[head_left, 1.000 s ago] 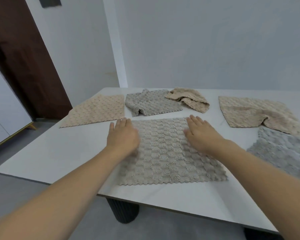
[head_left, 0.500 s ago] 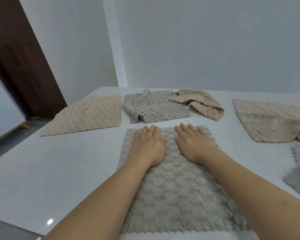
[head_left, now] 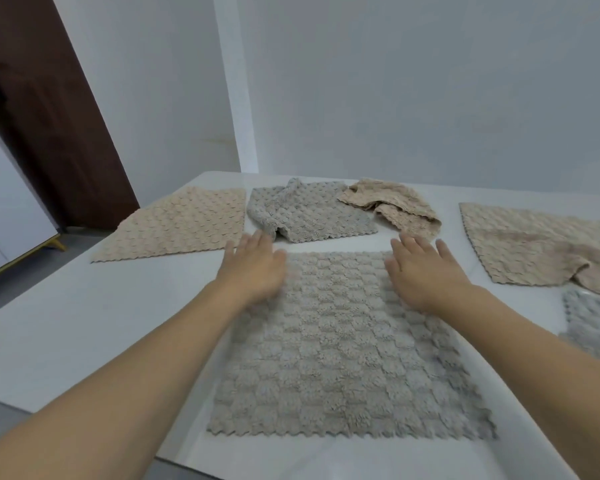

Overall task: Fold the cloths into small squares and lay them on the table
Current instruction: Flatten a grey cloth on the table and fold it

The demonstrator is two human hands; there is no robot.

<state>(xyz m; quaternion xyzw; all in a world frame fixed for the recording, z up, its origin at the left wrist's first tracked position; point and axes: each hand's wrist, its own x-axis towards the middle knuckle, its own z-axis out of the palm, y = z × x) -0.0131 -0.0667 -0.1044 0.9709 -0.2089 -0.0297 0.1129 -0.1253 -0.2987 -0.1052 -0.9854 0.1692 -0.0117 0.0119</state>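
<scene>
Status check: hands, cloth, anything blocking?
Both hands open: left hand, right hand at far corners of the grey cloth. Cloth flat, unfolded. Nothing blocking.

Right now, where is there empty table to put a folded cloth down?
The widest bare patch of the white table is on the left, between the flat beige cloth and the near edge, beside the big grey cloth under both hands. The back row is crowded: crumpled grey cloth, bunched beige cloth, wide beige cloth.
</scene>
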